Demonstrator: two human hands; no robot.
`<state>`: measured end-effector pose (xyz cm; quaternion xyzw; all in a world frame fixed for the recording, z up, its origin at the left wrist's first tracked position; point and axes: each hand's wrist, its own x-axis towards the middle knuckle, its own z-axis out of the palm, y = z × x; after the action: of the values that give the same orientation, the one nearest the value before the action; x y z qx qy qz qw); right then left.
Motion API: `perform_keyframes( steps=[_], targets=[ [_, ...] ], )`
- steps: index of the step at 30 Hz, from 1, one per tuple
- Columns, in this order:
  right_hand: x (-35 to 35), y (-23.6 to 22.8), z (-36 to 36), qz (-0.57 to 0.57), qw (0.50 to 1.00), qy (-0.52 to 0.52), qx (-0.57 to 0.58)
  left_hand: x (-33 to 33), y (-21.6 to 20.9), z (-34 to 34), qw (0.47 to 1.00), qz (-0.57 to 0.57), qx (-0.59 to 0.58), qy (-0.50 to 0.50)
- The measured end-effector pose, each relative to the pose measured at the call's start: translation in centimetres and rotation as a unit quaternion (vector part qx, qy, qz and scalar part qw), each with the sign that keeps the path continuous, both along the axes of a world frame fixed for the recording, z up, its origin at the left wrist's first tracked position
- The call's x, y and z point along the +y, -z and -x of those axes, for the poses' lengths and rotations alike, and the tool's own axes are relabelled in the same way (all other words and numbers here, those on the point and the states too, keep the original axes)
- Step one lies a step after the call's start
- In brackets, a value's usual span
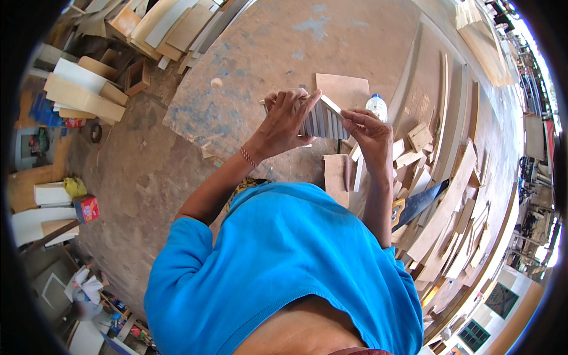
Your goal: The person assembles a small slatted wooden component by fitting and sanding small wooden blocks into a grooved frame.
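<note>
A small slatted wooden piece (pixel 323 122), with grey strips side by side and a pale wooden strip along its upper edge, is held up between my hands above the worktable. My left hand (pixel 283 120) grips its left side, with the thumb below and the fingers over the top. At the right end of the pale strip, my right hand (pixel 373 131) is closed, thumb and fingers pinching the corner. The fingers hide part of the piece. Just behind it lies a flat light-brown board (pixel 343 90). A clear bottle with a blue cap (pixel 376 108) stands beside my right hand.
A handsaw (pixel 421 203) with a wooden handle lies among several wood offcuts (pixel 441 236) on the right. Long boards (pixel 445 106) run along the table's right side. Stacked panels (pixel 171 29) stand at the back left. Another person (pixel 89 287) is at the far lower left.
</note>
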<state>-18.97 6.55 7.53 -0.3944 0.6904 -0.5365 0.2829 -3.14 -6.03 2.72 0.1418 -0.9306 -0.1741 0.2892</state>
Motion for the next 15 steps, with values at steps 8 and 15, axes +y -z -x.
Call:
perform_keyframes(
  steps=[8, 15],
  targets=[
    [0.3, -0.5, 0.1, 0.001, 1.0, 0.014, 0.023, 0.9, 0.1, 0.6, 0.999, -0.01, 0.031, 0.002],
    [0.7, 0.2, 0.3, 0.005, 1.0, 0.026, -0.014, 1.3, 0.0, 1.3, 0.999, 0.015, 0.044, 0.002]
  ],
)
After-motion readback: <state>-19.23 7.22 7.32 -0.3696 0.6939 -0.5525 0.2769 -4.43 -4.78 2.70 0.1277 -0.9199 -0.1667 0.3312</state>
